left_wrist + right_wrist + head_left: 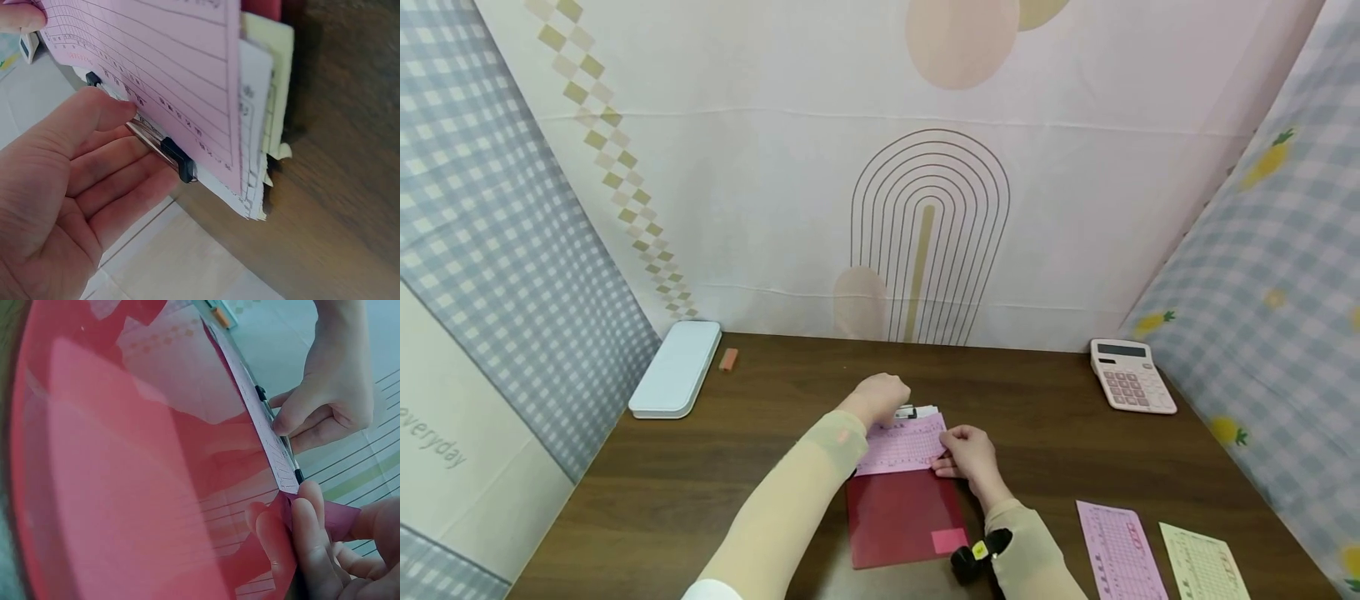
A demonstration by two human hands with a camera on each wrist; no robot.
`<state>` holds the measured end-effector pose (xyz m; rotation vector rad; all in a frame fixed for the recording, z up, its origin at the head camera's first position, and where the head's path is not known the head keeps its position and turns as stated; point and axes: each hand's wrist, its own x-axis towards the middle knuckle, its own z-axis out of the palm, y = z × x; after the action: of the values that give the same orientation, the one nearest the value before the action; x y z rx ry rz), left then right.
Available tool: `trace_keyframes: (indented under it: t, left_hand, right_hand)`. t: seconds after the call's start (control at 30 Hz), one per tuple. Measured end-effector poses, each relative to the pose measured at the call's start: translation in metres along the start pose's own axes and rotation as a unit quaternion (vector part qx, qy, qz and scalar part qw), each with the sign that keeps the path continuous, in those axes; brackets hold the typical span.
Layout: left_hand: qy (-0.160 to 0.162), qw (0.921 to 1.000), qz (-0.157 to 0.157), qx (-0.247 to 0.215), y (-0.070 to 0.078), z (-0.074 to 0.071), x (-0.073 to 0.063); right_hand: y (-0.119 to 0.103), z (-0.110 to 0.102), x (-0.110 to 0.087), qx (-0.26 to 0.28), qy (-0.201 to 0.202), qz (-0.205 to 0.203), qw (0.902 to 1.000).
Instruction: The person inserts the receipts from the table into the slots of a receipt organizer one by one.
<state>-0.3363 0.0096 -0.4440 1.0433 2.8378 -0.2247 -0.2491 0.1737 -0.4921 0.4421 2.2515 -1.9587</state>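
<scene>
A red folder (902, 521) with a pink printed slip (904, 447) over its upper part lies before me. Along its top edge runs a metal clip with black ends (177, 157). My left hand (877, 398) pinches this clip, thumb on top and fingers beneath. My right hand (973, 457) pinches the pink slip at its right side, close to the folder's edge. In the left wrist view, white sheets (255, 94) and a yellow sheet (281, 69) show behind the pink slip. The right wrist view shows the folder's glossy red cover (125, 487) up close.
Another pink slip (1120, 550) and a pale yellow slip (1204, 560) lie at the front right. A calculator (1131, 377) sits at the back right. At the back left are a light blue case (677, 369) and a small orange-brown block (728, 359). Cloth hangs around the table.
</scene>
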Motion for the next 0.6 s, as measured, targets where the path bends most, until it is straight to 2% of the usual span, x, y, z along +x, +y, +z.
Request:
trace_keyframes:
  t: [0.37,0.6]
  left_hand:
    - [-0.012,0.9998,-0.011,-0.014,0.0014,-0.0035,-0.0026]
    - [-0.014,0.9997,-0.011,-0.018,0.0014,-0.0035,-0.0017]
  right_hand:
    - [-0.0025,0.0016,0.0044,-0.046,-0.011,0.006,0.9989]
    - [-0.0021,0.0002,0.0059,-0.046,-0.004,0.009,0.9989]
